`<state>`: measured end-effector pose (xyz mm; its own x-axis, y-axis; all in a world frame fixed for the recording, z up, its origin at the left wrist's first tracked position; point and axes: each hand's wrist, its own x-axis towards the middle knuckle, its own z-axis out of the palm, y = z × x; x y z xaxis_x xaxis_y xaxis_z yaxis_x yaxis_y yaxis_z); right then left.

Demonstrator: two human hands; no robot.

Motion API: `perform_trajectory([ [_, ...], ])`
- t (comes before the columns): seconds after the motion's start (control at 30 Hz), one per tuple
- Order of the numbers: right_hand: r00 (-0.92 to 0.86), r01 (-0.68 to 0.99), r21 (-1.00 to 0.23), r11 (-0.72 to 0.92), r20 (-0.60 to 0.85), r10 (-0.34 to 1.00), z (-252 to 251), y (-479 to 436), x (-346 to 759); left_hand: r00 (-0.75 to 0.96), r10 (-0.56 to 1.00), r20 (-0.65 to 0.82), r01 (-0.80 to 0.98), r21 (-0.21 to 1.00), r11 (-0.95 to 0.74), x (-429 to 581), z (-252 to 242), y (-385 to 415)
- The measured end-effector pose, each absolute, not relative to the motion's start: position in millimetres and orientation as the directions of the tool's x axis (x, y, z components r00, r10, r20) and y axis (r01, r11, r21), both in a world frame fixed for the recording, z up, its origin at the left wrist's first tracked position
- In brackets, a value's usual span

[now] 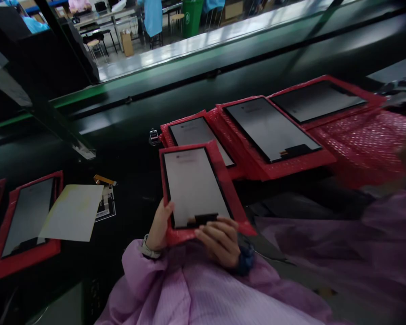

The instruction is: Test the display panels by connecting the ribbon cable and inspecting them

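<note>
A grey display panel (194,185) with a black border lies on a red bubble-wrap sleeve (228,194), held up in front of my body. My left hand (159,222) grips the lower left edge, its thumb over the border. At the lower right, my right hand (221,240) has its fingers bent together over the panel's bottom edge, beside a black strip (205,218). Just behind are more panels on red sleeves: a partly covered one (199,131), a larger one (270,126) and a third (320,101) farther right.
At the left, another panel (30,212) on red wrap sits beside a whitish sheet (74,212) and an orange flex cable (104,180). Loose red bubble wrap (365,140) lies at the right, near a person in a pink sleeve (389,221). A metal post (54,122) slants at the left.
</note>
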<state>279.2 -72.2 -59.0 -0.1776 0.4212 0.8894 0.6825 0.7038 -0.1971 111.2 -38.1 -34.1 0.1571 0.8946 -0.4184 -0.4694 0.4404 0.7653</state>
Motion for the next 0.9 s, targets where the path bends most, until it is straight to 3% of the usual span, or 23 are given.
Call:
perform_trajectory([
  [0.1,-0.162,0.699,-0.228,0.677,0.873,0.460,-64,-96,288,0.126,0.915,-0.384,-0.347,0.847,0.403,111,-37,-43],
  [0.2,0.147,0.791,-0.475,0.386,0.759,0.634,-64,-100,308,0.099,0.931,-0.350,-0.316,0.876,0.363,104,-37,-57],
  [0.27,0.393,0.610,-0.776,0.159,0.471,0.790,-60,-94,319,0.092,0.929,-0.359,-0.321,0.872,0.369,97,-36,-66],
  [0.33,0.384,0.227,-0.973,-0.036,0.055,0.922,-54,-86,322,0.114,0.923,-0.366,-0.322,0.866,0.383,90,-35,-74],
  [0.37,0.284,0.051,-0.988,-0.145,-0.125,0.951,-51,-81,320,0.125,0.924,-0.360,-0.306,0.873,0.381,85,-34,-75],
  [0.43,0.082,-0.152,-0.930,-0.336,-0.351,0.933,-44,-73,313,0.144,0.937,-0.317,-0.206,0.917,0.342,73,-31,-75],
  [0.57,-0.011,-0.315,-0.827,-0.465,-0.487,0.873,-35,-58,298,0.272,0.949,-0.157,0.265,0.961,0.083,33,-14,-54],
  [0.63,0.051,-0.359,-0.812,-0.460,-0.509,0.859,-33,-51,298,0.204,0.979,0.006,0.550,0.826,-0.120,9,-6,-36],
  [0.7,0.131,-0.367,-0.812,-0.453,-0.528,0.839,-31,-46,302,0.278,0.955,0.105,0.728,0.626,-0.281,-9,-4,-15],
  [0.77,0.209,-0.361,-0.817,-0.449,-0.540,0.815,-26,-43,306,0.477,0.877,0.057,0.766,0.462,-0.447,-20,-10,6],
  [0.9,0.302,-0.351,-0.818,-0.455,-0.559,0.772,-19,-44,309,0.621,0.784,-0.014,0.762,0.243,-0.600,-21,-26,42],
])
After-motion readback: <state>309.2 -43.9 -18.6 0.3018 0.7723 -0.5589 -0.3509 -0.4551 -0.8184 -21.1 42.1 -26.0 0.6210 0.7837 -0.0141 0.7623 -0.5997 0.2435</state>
